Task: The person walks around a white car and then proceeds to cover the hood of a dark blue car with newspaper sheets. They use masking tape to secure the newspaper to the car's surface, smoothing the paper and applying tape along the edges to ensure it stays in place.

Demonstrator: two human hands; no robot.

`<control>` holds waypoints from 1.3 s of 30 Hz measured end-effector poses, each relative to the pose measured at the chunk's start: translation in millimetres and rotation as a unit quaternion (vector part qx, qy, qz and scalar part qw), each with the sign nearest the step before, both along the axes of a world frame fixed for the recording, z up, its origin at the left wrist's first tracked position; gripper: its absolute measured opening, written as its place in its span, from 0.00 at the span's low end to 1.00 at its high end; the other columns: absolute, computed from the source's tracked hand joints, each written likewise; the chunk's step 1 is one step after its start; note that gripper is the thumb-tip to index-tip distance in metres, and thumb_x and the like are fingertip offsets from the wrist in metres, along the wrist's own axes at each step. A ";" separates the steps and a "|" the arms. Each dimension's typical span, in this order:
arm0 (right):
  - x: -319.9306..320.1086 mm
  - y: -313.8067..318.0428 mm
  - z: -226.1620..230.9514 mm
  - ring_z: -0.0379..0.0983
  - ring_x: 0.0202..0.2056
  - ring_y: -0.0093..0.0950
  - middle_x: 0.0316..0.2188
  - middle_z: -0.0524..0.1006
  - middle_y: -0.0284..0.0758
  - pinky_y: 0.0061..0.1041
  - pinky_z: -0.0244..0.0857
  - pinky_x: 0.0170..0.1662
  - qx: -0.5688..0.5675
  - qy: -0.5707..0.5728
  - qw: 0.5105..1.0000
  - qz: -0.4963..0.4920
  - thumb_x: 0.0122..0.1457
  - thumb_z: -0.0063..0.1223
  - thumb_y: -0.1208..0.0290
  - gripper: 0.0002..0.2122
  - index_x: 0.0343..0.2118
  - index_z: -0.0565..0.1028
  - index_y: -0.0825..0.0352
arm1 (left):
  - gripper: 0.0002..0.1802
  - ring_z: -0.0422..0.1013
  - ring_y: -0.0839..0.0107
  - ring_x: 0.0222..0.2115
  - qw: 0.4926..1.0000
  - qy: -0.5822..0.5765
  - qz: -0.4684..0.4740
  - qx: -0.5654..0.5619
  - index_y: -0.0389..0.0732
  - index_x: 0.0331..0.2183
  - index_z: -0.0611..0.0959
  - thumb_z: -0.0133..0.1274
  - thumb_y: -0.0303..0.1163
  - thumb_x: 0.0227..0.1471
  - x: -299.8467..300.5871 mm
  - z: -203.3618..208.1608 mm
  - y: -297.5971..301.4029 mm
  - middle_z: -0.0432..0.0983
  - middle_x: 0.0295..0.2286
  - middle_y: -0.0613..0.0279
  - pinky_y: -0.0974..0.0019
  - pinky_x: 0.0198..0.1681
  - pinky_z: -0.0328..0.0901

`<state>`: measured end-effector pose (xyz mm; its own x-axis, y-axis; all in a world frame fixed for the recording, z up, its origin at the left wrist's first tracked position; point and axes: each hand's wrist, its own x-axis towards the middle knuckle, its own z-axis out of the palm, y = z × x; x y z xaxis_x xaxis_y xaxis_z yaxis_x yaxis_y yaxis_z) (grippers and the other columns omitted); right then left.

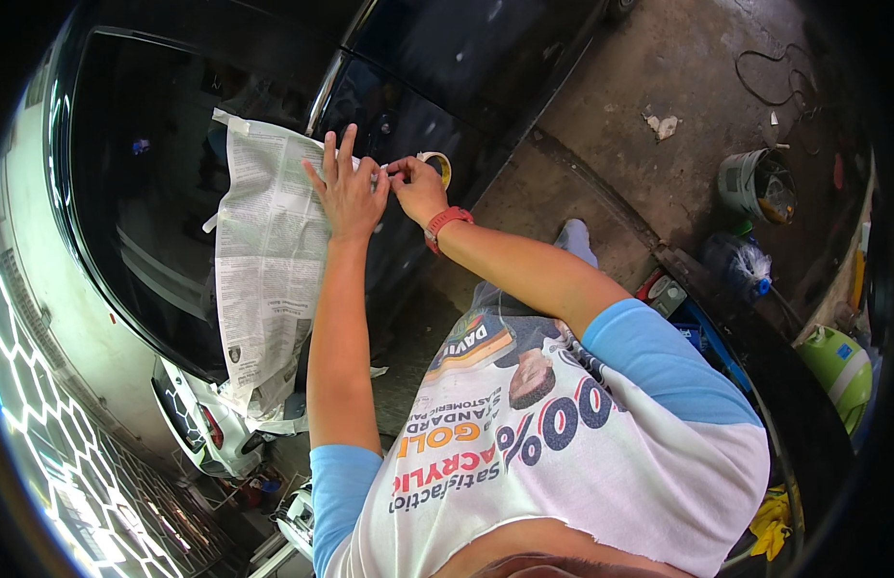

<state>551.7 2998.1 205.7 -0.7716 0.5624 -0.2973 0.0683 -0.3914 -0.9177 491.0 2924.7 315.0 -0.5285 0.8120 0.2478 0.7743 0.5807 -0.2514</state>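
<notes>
A sheet of newspaper [269, 222] lies against the dark glass and body of a black car, its upper corner held by a light strip of tape. My left hand [351, 197] rests on the paper's right edge, three fingers spread and the index bent toward the thumb. Close beside it, my right hand [420, 193] is closed in a pinch on masking tape at the paper's upper right edge. The tape roll [440, 168] shows just behind the right fingers, partly covered by them. A red band [447, 226] circles my right wrist.
The black car [418, 96] fills the upper middle, with its dark window [148, 183] at left. Right of it on the concrete floor stand a bucket [755, 188] and a blue-capped container [741, 268]. A cable [779, 72] lies beyond. A white car [216, 429] is at lower left.
</notes>
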 end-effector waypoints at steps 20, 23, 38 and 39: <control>8.9 0.0 7.4 0.83 0.41 0.40 0.37 0.86 0.40 0.37 0.75 0.48 0.125 0.010 0.992 0.010 0.55 0.67 0.72 0.11 0.42 0.85 0.66 | 0.17 0.47 0.54 0.75 0.998 -0.003 -0.064 -0.022 0.63 0.49 0.88 0.66 0.43 0.57 -4.6 19.3 -28.8 0.60 0.71 0.68 0.26 0.73 0.30; 2.6 4.5 10.0 0.84 0.40 0.40 0.36 0.86 0.41 0.36 0.75 0.47 0.124 -0.007 0.992 0.034 0.55 0.68 0.71 0.10 0.40 0.85 0.66 | 0.16 0.47 0.54 0.75 0.997 -0.016 -0.070 -0.029 0.64 0.48 0.88 0.65 0.40 0.57 -7.0 16.7 -25.1 0.60 0.71 0.69 0.25 0.73 0.32; -12.9 15.1 0.9 0.84 0.32 0.39 0.27 0.84 0.39 0.35 0.74 0.39 0.085 -0.016 0.996 -0.022 0.53 0.71 0.71 0.09 0.32 0.80 0.66 | 0.25 0.45 0.49 0.75 0.999 -0.036 -0.016 -0.009 0.56 0.53 0.83 0.65 0.34 0.52 -1.6 18.9 19.5 0.56 0.72 0.61 0.20 0.71 0.34; -16.6 19.9 0.8 0.84 0.32 0.38 0.26 0.83 0.39 0.35 0.74 0.38 0.075 -0.026 0.997 -0.025 0.53 0.71 0.70 0.09 0.31 0.79 0.65 | 0.25 0.45 0.49 0.75 0.999 -0.032 -0.016 -0.004 0.56 0.53 0.83 0.66 0.35 0.52 -1.4 17.1 17.7 0.56 0.72 0.61 0.19 0.71 0.34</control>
<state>535.1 3018.0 206.5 -0.7276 0.6405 -0.2457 0.1019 -0.2533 -0.9620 489.6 2942.5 332.1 -0.5161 0.8310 0.2076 0.8075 0.5529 -0.2057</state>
